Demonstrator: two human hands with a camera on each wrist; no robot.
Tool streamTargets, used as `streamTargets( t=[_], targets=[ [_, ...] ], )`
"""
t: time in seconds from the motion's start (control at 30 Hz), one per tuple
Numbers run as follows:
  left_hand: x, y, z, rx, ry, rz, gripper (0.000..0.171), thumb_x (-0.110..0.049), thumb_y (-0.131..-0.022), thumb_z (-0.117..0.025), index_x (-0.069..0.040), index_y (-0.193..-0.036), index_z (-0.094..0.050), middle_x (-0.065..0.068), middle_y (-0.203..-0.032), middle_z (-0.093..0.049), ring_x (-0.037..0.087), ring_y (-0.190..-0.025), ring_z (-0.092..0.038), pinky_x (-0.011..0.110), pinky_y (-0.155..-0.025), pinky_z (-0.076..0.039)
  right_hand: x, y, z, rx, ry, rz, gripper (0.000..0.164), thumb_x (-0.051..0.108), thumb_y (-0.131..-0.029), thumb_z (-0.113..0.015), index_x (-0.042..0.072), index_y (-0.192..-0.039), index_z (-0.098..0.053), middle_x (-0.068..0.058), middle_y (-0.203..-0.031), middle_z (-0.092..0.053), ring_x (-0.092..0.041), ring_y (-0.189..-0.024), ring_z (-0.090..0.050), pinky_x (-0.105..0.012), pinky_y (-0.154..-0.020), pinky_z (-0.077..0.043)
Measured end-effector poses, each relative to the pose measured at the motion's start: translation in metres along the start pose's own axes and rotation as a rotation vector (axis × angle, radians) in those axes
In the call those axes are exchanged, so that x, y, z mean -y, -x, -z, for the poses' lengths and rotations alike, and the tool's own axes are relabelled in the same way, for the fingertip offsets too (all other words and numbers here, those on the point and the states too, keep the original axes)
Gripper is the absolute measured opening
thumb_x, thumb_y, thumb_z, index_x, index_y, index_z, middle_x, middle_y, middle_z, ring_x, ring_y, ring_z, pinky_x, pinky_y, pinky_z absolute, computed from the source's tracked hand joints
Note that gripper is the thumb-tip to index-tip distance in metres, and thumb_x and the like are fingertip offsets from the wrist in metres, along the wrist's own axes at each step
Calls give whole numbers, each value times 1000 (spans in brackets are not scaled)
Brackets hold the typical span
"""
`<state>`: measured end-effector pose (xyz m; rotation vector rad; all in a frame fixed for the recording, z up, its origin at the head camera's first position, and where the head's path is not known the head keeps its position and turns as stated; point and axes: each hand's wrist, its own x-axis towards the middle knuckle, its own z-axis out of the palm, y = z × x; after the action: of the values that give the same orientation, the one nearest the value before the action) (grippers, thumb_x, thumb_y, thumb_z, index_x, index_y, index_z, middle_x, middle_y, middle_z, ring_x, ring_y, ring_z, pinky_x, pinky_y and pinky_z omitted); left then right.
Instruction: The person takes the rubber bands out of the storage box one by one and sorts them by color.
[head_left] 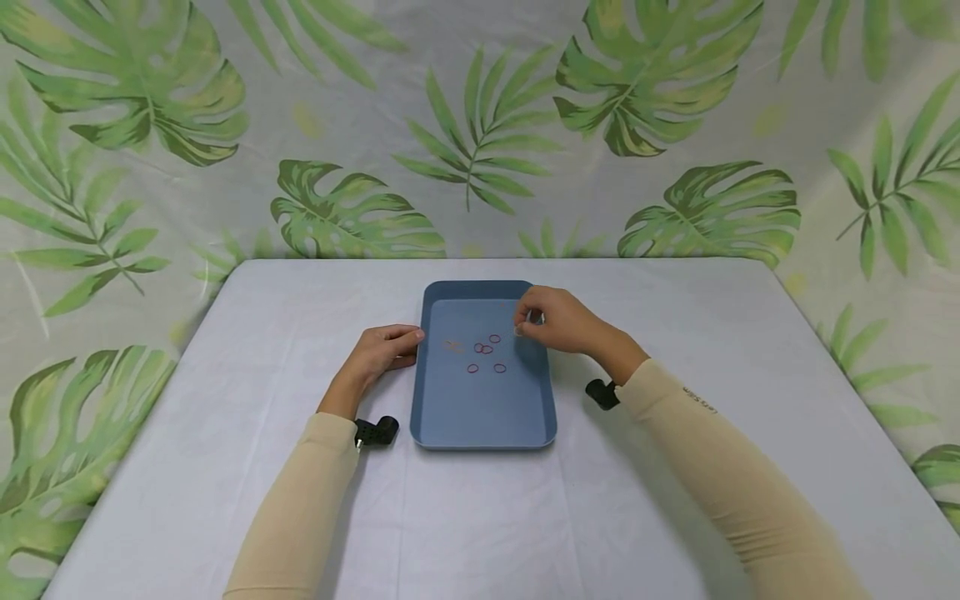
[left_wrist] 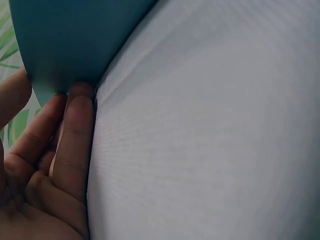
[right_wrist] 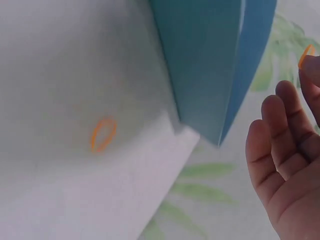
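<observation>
A blue rectangular tray [head_left: 483, 412] lies on the white-covered table with small rubber bands in it. My left hand [head_left: 381, 354] is at its left side. In the left wrist view, the straight fingers [left_wrist: 72, 145] rest against the outer wall, with the thumb at the rim. Over the tray's right side, my right hand [head_left: 558, 321] pinches an orange rubber band [right_wrist: 301, 61] between thumb and forefinger; its other fingers are loosely bent. Several red rubber bands [head_left: 500, 368] are spread mid-tray, two of them overlapping. Left of these sit pale orange bands [head_left: 453, 345].
Outside the tray, another orange rubber band [right_wrist: 93, 140] shows on the white cloth in the right wrist view. White cloth [head_left: 480, 517] covers the table, and a leaf-patterned curtain [head_left: 480, 142] hangs behind it. Black wrist cameras [head_left: 378, 431] are strapped on both arms.
</observation>
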<state>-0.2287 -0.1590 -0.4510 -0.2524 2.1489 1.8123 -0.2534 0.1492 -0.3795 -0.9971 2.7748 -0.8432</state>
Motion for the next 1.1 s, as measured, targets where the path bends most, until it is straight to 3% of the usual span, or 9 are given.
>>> streamTargets(
  t=[0.23, 0.43, 1.1],
  targets=[
    [0, 2, 0, -3, -2, 7, 47, -26, -97, -65, -2, -137, -58, 20, -140, -57, 3, -91, -66, 27, -95, -58, -22, 13, 26, -45, 15, -38, 4, 10, -94, -65, 7, -94, -68, -10, -102, -66, -24, -90, -63, -37, -75, -53],
    [0, 2, -1, 1, -16, 4, 47, -26, -98, -65, -3, -138, -58, 19, -139, -58, 5, -93, -67, 25, -93, -59, -41, 25, 38, -10, 57, -103, 7, 10, -95, -63, 6, -97, -68, -12, -104, -66, -26, -92, -63, -39, -76, -52],
    [-1, 1, 1, 20, -5, -2, 45, -25, -98, -64, -2, -136, -59, 20, -138, -59, 6, -96, -68, 26, -93, -59, -73, 58, 40, 2, 88, -207, 9, 10, -94, -62, 4, -98, -67, -14, -103, -66, -24, -88, -61, -34, -72, -49]
  ],
)
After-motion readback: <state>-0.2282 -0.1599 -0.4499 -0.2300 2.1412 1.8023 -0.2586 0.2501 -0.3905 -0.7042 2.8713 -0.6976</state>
